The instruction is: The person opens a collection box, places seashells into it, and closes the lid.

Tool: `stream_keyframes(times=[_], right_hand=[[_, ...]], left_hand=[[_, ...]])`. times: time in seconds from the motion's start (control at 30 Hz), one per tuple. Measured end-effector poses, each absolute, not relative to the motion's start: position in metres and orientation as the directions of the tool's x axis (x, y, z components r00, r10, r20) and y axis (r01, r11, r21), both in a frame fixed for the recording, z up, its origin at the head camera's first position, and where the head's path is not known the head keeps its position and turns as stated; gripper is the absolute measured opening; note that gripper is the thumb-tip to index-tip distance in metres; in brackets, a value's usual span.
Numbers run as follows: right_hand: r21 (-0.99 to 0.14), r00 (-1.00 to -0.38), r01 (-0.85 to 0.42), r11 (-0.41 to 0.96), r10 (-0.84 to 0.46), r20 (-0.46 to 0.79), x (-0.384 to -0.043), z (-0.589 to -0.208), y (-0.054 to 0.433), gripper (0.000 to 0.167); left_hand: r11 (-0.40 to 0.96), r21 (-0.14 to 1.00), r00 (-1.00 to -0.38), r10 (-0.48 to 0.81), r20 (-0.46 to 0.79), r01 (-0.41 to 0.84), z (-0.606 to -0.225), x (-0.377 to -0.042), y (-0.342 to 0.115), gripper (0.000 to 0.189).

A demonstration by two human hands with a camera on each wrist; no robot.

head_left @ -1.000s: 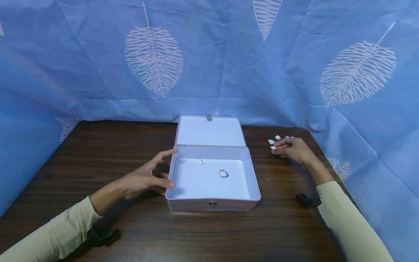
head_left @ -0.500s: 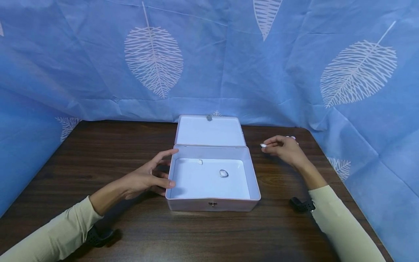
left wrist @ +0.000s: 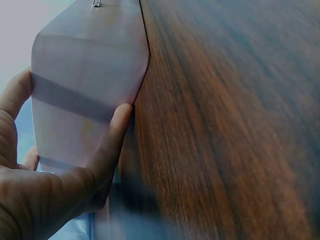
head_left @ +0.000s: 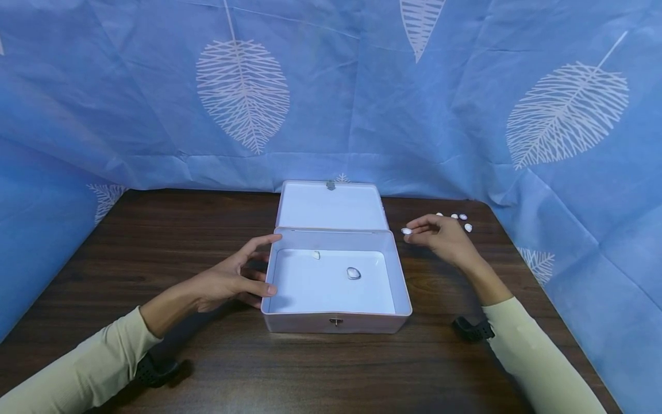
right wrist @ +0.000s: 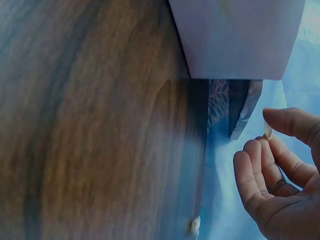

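Between the thumb and index fingertip of my right hand (head_left: pixel 447 238) is a small white shell (head_left: pixel 406 231), held above the table just right of the white box. The right wrist view shows the pinched shell (right wrist: pixel 268 131) edge-on, the other fingers loosely bent. My left hand (head_left: pixel 222 283) rests against the left side of the box (head_left: pixel 336 323), its fingers fairly straight and spread, with fingertips at the rim and along the outer wall (left wrist: pixel 75 115). Inside the box lie a small pale shell (head_left: pixel 316 255) and a larger, dark-rimmed shell (head_left: pixel 354 273).
The box lid (head_left: pixel 331 207) lies back towards the blue curtain (head_left: pixel 351 103). Several white shells, one of them a shell (head_left: pixel 468 227) nearest the table's right edge, lie behind my right hand on the dark wooden table (head_left: pixel 331 374).
My right hand has picked a shell from the group at the right and carried it left towards the box. The left hand has stayed in place on the box.
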State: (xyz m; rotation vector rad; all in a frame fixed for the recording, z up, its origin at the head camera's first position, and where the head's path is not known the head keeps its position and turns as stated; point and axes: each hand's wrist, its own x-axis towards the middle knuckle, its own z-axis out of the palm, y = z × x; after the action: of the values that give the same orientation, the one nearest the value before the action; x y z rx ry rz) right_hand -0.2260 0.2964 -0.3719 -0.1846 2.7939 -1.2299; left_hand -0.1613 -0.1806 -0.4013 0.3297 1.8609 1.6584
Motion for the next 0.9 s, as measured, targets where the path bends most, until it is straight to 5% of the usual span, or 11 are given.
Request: stream_keyframes(times=[0.9], right_hand=[[-0.789,-0.987,-0.134,0.599,-0.154,0.051,-0.211,-0.356,0.272,0.039]], left_hand=[[0.161,0.962,-0.765,0.584,-0.273,-0.22,-0.405,-0.163,-0.182,0.106]])
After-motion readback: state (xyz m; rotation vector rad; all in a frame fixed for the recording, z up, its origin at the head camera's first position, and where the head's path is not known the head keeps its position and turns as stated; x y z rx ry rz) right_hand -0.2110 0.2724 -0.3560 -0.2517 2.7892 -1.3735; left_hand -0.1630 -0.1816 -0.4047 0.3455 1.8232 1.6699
